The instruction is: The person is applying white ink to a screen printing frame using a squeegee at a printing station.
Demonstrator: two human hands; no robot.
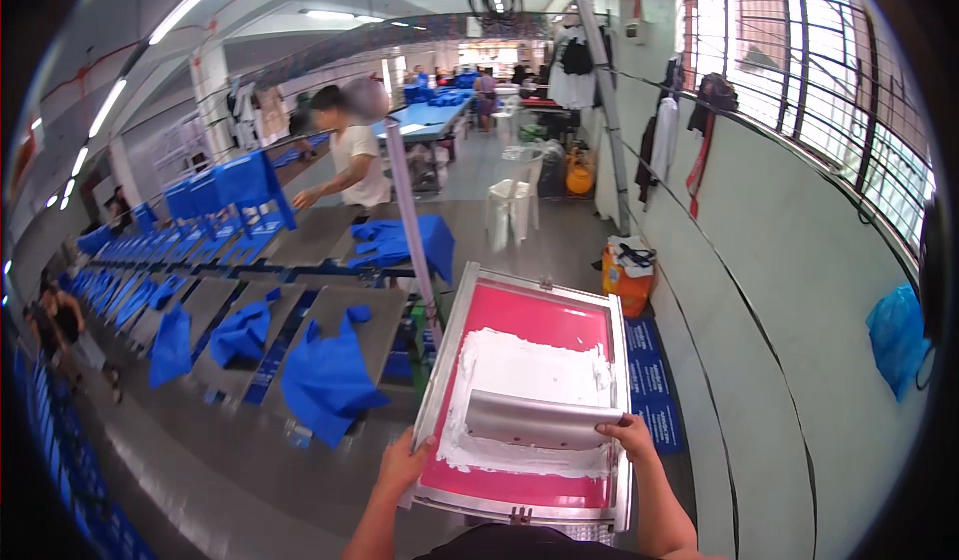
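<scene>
In front of me I hold a screen printing frame [619,360], a silver metal border around pink-red mesh with thick white ink [529,355] spread over its middle. A silver squeegee [539,422] lies across the mesh in the ink, in the lower half. My left hand [405,462] is closed on the frame's left rail, near its lower corner. My right hand [631,438] is closed over the right rail, its fingertips touching the squeegee's right end. The undersides of the frame and the fingers beneath it are hidden.
On the left stand long rows of printing boards with blue fabric bags [335,375] on them. A person [355,155] works behind a slanted post [412,220]. A wall [739,260] with cables runs along my right. Farther off are white plastic chairs [514,200] and an orange bag [627,285].
</scene>
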